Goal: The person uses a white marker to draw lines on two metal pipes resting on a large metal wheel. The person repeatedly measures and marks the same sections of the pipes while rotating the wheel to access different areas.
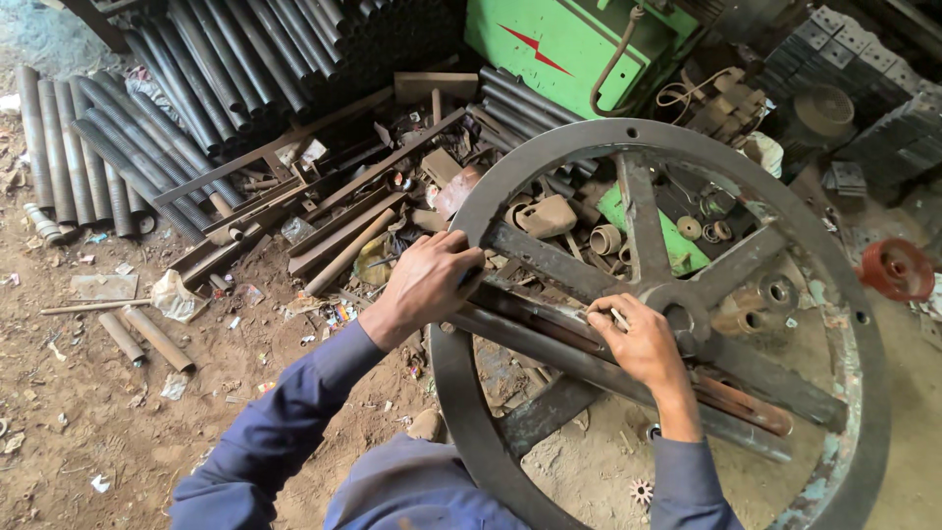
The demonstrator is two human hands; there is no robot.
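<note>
Both hands on wheel (655, 294), spoke (554, 263) slanting down-right.

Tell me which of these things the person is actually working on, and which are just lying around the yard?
In hand:
- big spoked iron wheel
- left hand, gripping a spoke near the rim
- right hand, holding a small pale stick near the hub

Lying about:
- dark pipes stacked on the dirt
- flat steel bars
- green machine
- red pulley
- small gear

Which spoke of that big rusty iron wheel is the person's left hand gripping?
The left hand grips the upper-left spoke of the big rusty iron wheel, running from rim to hub; the other spokes go untouched by it.
</note>
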